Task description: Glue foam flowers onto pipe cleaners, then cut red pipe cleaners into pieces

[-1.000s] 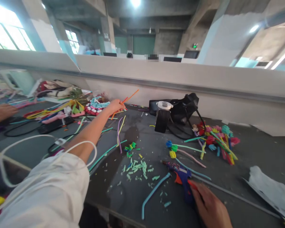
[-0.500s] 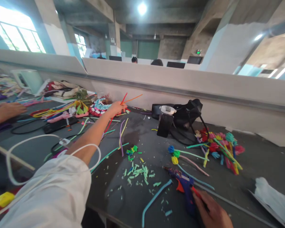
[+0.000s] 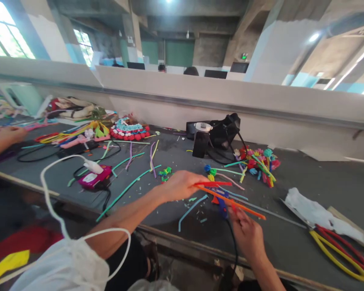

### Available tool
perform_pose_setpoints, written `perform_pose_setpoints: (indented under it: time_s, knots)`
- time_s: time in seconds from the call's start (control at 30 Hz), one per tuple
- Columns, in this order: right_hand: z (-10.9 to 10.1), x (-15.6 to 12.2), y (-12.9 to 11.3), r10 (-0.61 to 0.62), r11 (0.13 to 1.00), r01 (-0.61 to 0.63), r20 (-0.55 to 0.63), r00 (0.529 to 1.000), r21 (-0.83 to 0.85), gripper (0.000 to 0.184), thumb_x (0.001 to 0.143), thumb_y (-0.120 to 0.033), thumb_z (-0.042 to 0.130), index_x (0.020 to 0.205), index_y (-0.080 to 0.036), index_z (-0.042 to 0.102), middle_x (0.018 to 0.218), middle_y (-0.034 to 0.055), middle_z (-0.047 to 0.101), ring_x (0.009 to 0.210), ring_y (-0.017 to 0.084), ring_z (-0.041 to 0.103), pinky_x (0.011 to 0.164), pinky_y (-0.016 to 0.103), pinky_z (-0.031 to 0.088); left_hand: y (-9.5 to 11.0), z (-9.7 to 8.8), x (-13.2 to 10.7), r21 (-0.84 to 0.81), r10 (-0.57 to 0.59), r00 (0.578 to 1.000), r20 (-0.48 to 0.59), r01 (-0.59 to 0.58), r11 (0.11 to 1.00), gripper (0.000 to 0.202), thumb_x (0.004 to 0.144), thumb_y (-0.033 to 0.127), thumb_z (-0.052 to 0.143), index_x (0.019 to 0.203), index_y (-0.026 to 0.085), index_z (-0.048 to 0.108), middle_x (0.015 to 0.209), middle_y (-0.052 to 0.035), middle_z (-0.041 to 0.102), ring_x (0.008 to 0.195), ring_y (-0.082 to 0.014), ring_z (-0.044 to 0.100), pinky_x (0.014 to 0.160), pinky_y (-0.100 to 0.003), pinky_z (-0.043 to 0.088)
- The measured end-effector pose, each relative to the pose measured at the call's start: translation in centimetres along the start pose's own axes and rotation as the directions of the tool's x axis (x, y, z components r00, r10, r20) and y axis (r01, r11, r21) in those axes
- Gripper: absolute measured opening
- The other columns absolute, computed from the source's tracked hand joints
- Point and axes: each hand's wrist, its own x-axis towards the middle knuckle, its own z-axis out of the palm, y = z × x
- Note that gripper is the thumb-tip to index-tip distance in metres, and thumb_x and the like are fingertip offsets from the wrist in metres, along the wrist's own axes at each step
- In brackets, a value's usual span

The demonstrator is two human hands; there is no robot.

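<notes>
My left hand (image 3: pixel 185 185) reaches across the middle of the table, its fingers pinched on a red pipe cleaner (image 3: pixel 215 184) and an orange pipe cleaner (image 3: pixel 242 207). The orange one slants down to the right, over the front of my right hand (image 3: pixel 247 230). My right hand is curled, with a small red piece at its fingertips that I cannot make out. Just beyond it lies a blue glue gun (image 3: pixel 222 206) with an orange-red trigger, partly covered by the pipe cleaners. Blue, green and yellow (image 3: pixel 211 177) pompom flowers on stems lie behind the gun.
A bunch of pipe-cleaner flowers (image 3: pixel 262 163), a phone (image 3: pixel 200 144) and a black bag (image 3: pixel 227 131) stand farther back. Scissors with red and yellow handles (image 3: pixel 339 254) lie at right. At left are a magenta power socket (image 3: pixel 95 177), white cable and another person's hand (image 3: pixel 9 135).
My left hand has come back from the far left of the table with the red and orange pipe cleaners. My right hand has risen slightly beside the glue gun. The view has shifted.
</notes>
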Motion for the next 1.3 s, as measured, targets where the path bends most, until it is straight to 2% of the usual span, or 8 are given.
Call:
perform_pose_setpoints:
  time_s: [0.2,0.53,0.67,0.77,0.87,0.97,1.13,1.3]
  knots:
    - [0.3,0.7,-2.8,-0.097,0.995,0.097,0.001,0.995,0.011,0.039,0.097,-0.03,0.034,0.098,-0.018,0.072,0.088,0.0111,0.075,0.078,0.022,0.072,0.068,0.031,0.058,1.5,3.9,-2.1,-0.067,-0.06,0.998,-0.001,0.06,0.996,0.023,0.093,0.029,0.054,0.112,0.026,0.067,0.095,-0.002,0.076,0.083,-0.0152,0.069,0.069,-0.024,0.045]
    - [-1.3,3.6,-4.7,-0.1,0.995,0.101,0.072,0.992,-0.013,0.038,0.099,-0.028,0.036,0.13,-0.022,0.058,0.118,0.0103,0.065,0.107,0.023,0.06,0.091,0.039,0.05,1.9,3.8,-3.3,0.108,-0.094,0.995,-0.044,0.099,0.989,0.015,0.087,0.018,0.056,0.092,0.023,0.069,0.079,-0.0004,0.073,0.072,-0.0153,0.066,0.06,-0.024,0.038]
    - [-0.4,2.2,-4.6,-0.241,0.969,0.223,0.211,0.947,0.105,0.033,0.09,-0.018,0.042,0.087,-0.024,0.074,0.087,0.0056,0.073,0.085,0.02,0.067,0.076,0.03,0.053,2.2,4.8,-4.1,0.14,-0.108,0.993,-0.052,0.114,0.984,0.021,0.083,0.012,0.055,0.094,0.026,0.067,0.087,0.0006,0.074,0.082,-0.0163,0.068,0.063,-0.023,0.04]
    - [0.0,1.0,-4.3,-0.22,0.974,0.199,0.235,0.947,0.109,0.035,0.083,-0.014,0.042,0.061,-0.024,0.068,0.071,0.0039,0.072,0.068,0.017,0.068,0.062,0.025,0.05,1.9,4.6,-4.3,0.186,-0.054,0.998,0.027,0.048,0.981,0.018,0.081,0.013,0.057,0.09,0.026,0.066,0.083,0.0011,0.074,0.079,-0.0158,0.068,0.061,-0.023,0.04]
    - [-0.5,0.8,-3.7,-0.061,0.998,0.051,0.267,0.962,0.044,0.031,0.091,-0.024,0.042,0.078,-0.024,0.071,0.077,0.0031,0.074,0.062,0.016,0.067,0.055,0.023,0.047,0.3,2.6,-4.4,0.284,-0.095,0.995,-0.012,0.094,0.954,0.018,0.082,0.012,0.055,0.09,0.024,0.065,0.082,0.0008,0.073,0.076,-0.0151,0.068,0.06,-0.023,0.04]
    - [-1.1,1.3,-3.4,-0.009,0.993,-0.022,0.26,0.966,0.113,0.032,0.098,-0.034,0.04,0.091,-0.023,0.07,0.071,0.0018,0.071,0.06,0.015,0.066,0.055,0.022,0.045,-2.3,-0.3,-4.8,0.343,-0.248,0.939,-0.238,0.32,0.883,0.026,0.085,0.011,0.051,0.102,0.025,0.064,0.101,0.001,0.074,0.091,-0.0158,0.068,0.069,-0.023,0.044]
    - [0.2,0.9,-6.8,-0.31,0.913,0.167,0.366,0.878,0.372,0.031,0.1,-0.027,0.041,0.083,-0.021,0.065,0.073,0.0022,0.068,0.069,0.014,0.063,0.064,0.023,0.047,-6.8,-2.8,-5.4,0.332,-0.466,0.791,-0.395,0.596,0.731,0.026,0.093,0.029,0.05,0.114,0.023,0.063,0.112,-0.0069,0.071,0.103,-0.0242,0.066,0.082,-0.033,0.048]
    - [2.9,-0.5,-10.2,-0.534,0.844,0.449,0.376,0.757,0.294,0.012,0.093,-0.018,0.054,0.089,-0.022,0.064,0.128,0.0048,0.064,0.118,0.027,0.053,0.096,0.044,0.041,-9.3,-1.9,-5.6,0.307,-0.481,0.815,-0.322,0.571,0.761,0.072,0.075,0.036,0.075,0.138,0.02,0.046,0.134,-0.0125,0.058,0.118,-0.0287,0.058,0.096,-0.038,0.046]
